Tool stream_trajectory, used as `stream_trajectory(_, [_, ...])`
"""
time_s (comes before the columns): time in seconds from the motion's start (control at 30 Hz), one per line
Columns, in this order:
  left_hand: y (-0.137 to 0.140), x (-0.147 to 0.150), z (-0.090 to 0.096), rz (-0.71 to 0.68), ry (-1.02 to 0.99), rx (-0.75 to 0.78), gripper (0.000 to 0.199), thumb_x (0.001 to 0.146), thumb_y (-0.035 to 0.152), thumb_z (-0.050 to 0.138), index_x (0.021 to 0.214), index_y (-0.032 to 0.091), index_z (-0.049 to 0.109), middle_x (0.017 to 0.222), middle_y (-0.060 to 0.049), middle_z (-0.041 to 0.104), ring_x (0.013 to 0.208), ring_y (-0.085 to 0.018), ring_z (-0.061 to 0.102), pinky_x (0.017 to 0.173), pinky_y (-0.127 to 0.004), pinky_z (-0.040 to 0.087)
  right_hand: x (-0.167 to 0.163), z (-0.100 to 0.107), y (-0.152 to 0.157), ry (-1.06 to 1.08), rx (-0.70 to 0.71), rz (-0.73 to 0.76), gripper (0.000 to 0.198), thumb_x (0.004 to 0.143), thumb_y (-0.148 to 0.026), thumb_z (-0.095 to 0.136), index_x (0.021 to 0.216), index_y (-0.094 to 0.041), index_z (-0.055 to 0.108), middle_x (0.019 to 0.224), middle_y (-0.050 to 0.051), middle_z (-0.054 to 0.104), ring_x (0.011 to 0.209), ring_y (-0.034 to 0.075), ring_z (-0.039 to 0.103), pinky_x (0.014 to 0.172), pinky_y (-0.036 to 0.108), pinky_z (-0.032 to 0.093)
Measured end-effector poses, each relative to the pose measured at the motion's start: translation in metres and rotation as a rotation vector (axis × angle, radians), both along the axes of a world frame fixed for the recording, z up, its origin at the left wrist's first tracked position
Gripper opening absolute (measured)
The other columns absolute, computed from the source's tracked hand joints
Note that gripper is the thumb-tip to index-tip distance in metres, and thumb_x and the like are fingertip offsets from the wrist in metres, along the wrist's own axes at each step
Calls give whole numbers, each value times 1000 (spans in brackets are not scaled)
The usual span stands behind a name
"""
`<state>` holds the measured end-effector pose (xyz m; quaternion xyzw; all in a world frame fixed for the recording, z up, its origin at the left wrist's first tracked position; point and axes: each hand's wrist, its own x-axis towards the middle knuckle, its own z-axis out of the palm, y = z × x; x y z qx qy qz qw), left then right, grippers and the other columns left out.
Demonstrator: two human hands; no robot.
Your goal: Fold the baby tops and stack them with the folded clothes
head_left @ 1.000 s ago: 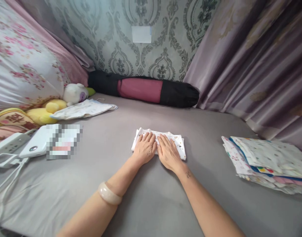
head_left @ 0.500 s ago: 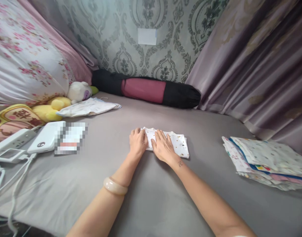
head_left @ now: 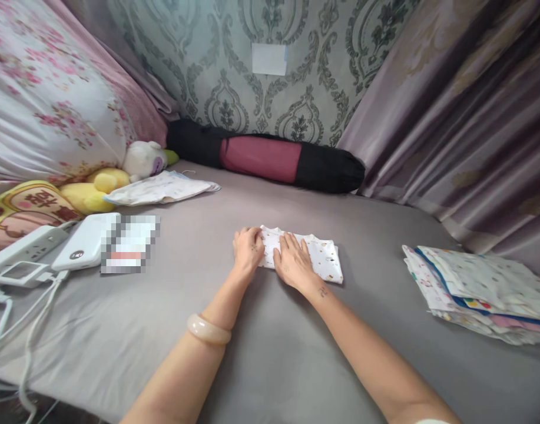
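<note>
A small white garment or cloth (head_left: 327, 259) with a scattered brown print lies folded into a flat rectangle on the grey bed sheet (head_left: 270, 353). At its left end, the fingers of my left hand (head_left: 247, 250) are curled over and closed on the edge. My right hand (head_left: 293, 261) rests palm down on the middle of the fabric, fingers stretched out flat. The right part of the cloth shows beyond that hand, while the part under both hands is hidden. A pale bangle (head_left: 208, 330) sits on my left forearm.
Folded printed clothes (head_left: 494, 288) are stacked at the right. Another white cloth (head_left: 164, 188) lies by plush toys (head_left: 146, 160) at the back left. Nearer are a white power bank (head_left: 88, 241), a power strip (head_left: 29, 250) and cables. A long black-and-red bag (head_left: 261, 158) lies along the wall.
The view has shifted slightly, moving the whole scene a little to the right. Both hands keep their places on the folded cloth, with no clear change in grip.
</note>
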<state>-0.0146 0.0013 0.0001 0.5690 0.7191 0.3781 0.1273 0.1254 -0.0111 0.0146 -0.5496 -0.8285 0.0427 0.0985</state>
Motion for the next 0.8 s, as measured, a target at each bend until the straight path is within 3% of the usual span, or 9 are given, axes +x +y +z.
stream_trajectory(0.33, [11,-13,-2,148,-503,128,31,77,21,43,92,16,70,93,-9,73,88,-21,66,86,-36,50,-28,-2,8,-12,-62,-12,57,98,-34,27,145,-3,35,154,16,30,143,26,22,117,44,11])
stream_trajectory(0.57, [8,-11,2,163,-580,128,29,76,21,44,91,16,68,93,-9,72,90,-21,66,85,-35,51,-26,-3,7,-21,-56,-12,57,98,-33,27,146,-3,34,154,17,29,143,26,22,117,44,12])
stream_trajectory(0.8, [9,-12,0,186,-600,185,27,78,22,43,89,16,67,90,-7,71,85,-19,66,82,-32,51,-35,11,6,19,-48,21,58,97,-30,25,145,0,33,153,20,29,143,29,23,116,47,13])
